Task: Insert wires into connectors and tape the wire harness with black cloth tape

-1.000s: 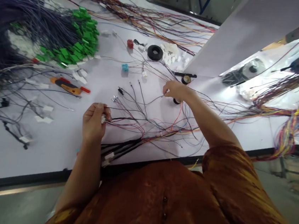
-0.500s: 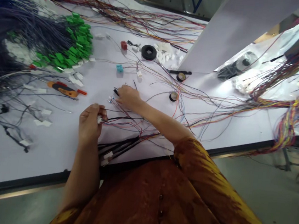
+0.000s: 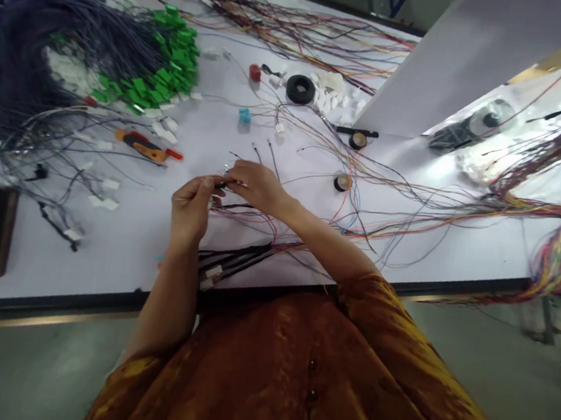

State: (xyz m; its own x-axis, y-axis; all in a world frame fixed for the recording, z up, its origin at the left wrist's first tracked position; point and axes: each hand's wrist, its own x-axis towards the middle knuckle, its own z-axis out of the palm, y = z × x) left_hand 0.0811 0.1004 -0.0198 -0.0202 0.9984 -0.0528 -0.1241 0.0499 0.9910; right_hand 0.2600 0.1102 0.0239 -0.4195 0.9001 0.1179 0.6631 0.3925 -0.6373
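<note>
We pinch the shiny wire ends in the air above the white table, with our left hand and right hand close together, fingertips almost touching. We hold them gently but firmly, so the thin wires do not bend or slip.

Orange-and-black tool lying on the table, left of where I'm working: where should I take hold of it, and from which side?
Take the orange-and-black handled tool around its thick body, coming from above with the left hand, the nearer one. It lies flat and roughly sideways, and the body is its widest part. The thin red end looks too narrow to grip well.
</note>
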